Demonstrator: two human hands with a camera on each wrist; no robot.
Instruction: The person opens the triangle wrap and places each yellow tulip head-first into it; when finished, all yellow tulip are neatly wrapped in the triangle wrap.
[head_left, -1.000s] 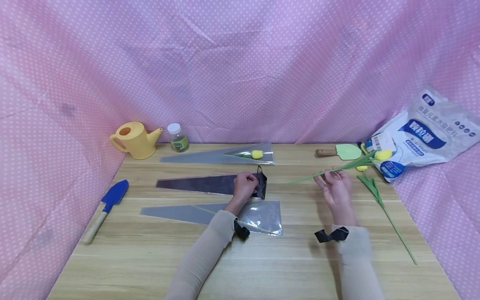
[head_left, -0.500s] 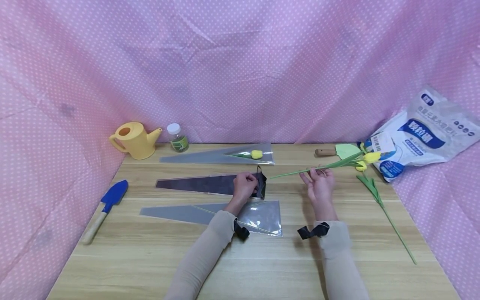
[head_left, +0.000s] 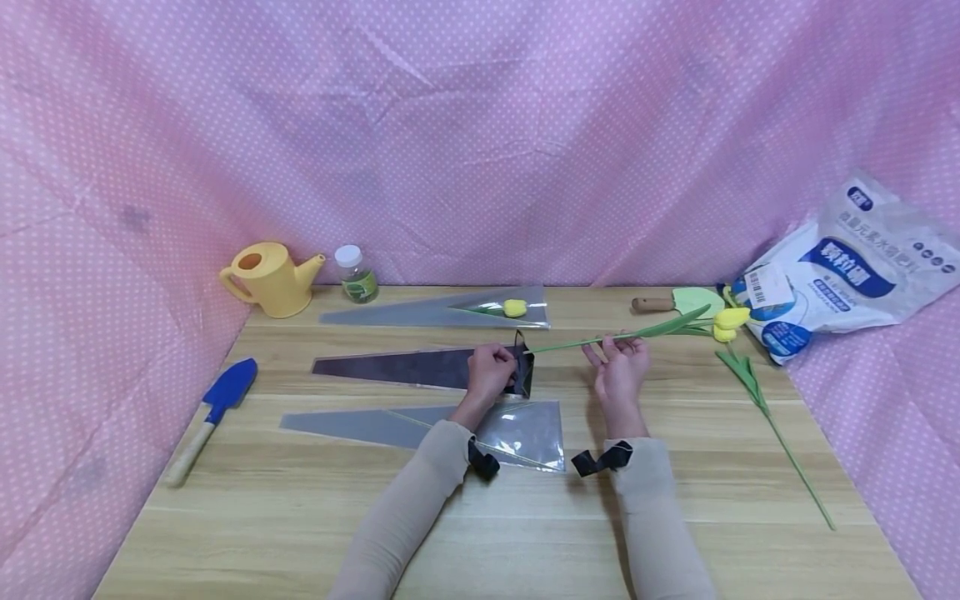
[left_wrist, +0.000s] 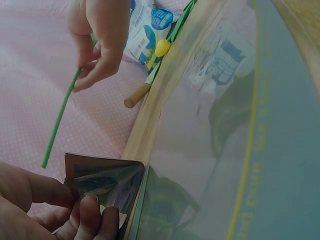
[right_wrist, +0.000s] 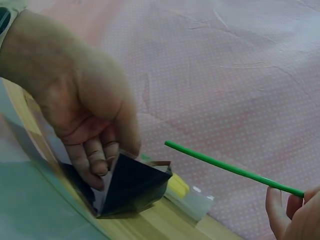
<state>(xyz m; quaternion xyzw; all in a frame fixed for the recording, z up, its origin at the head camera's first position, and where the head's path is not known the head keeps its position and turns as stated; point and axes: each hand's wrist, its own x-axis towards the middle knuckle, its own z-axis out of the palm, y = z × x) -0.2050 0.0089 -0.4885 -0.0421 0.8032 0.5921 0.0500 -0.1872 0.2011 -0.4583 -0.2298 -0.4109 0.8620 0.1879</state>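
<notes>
My left hand [head_left: 489, 375] pinches the wide end of a dark tapered flower sleeve [head_left: 405, 367]. In the right wrist view the sleeve's mouth [right_wrist: 132, 185] gapes. My right hand [head_left: 624, 368] holds a yellow artificial tulip by its green stem [head_left: 562, 346], with the bloom [head_left: 732, 317] pointing right. Both wrist views show the bare stem tip apart from the sleeve mouth, raised beside it. A second tulip [head_left: 780, 437] lies at the right. Behind, a clear sleeve [head_left: 390, 312] has a yellow tulip [head_left: 514, 308] inside; another clear sleeve [head_left: 337, 427] lies in front, partly under my left forearm.
At the back left stand a yellow watering can [head_left: 273, 279] and a small jar [head_left: 358, 279]. A blue trowel [head_left: 228, 392] lies at the left, a green trowel [head_left: 693, 302] at the back right. A white printed bag [head_left: 840, 275] leans against the pink curtain [head_left: 480, 150].
My right hand has moved left with the tulip, bringing the stem tip to the dark sleeve's wide end. My left hand has stayed in place.
</notes>
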